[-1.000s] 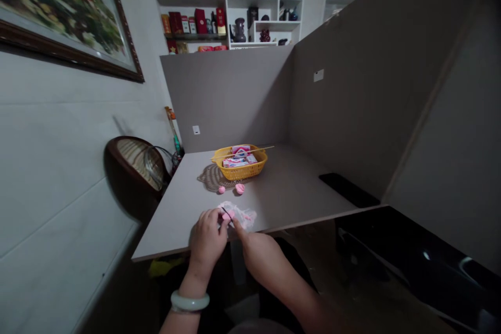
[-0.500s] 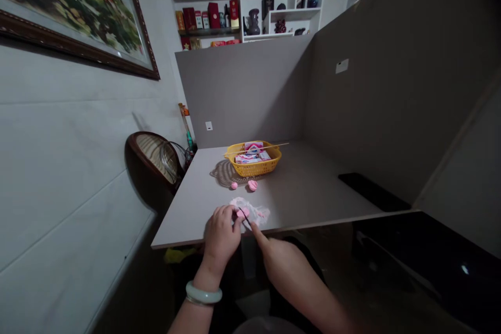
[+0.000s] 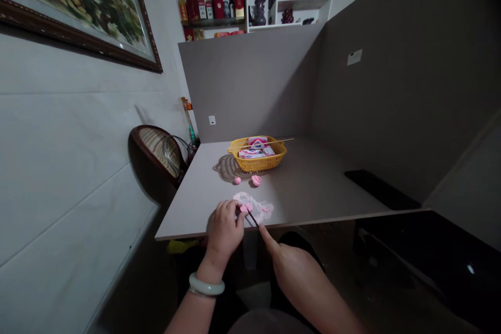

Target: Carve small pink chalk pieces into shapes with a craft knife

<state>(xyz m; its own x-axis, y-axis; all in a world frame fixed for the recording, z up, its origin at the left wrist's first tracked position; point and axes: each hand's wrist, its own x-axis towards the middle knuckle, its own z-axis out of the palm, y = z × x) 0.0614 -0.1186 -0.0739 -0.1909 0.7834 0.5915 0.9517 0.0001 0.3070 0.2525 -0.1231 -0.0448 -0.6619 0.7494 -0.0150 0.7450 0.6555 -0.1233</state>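
At the frame's lower centre, the person's left hand [image 3: 226, 225] pinches a flat pink clay-like piece [image 3: 246, 207] over crumpled translucent film [image 3: 266, 214] on the grey surface [image 3: 309, 188], and a thin dark stick [image 3: 253, 218], tip at the piece, is held by the right hand [image 3: 285, 258].

The person is wearing a thick, smooth, pale green bangle [image 3: 207, 288] beside a thinner band [image 3: 201, 294] on the left wrist [image 3: 211, 268], both forearms [image 3: 313, 289] are showing bare, and dark clothing [image 3: 300, 246] is covering the legs below the tabletop's near edge [image 3: 332, 221].
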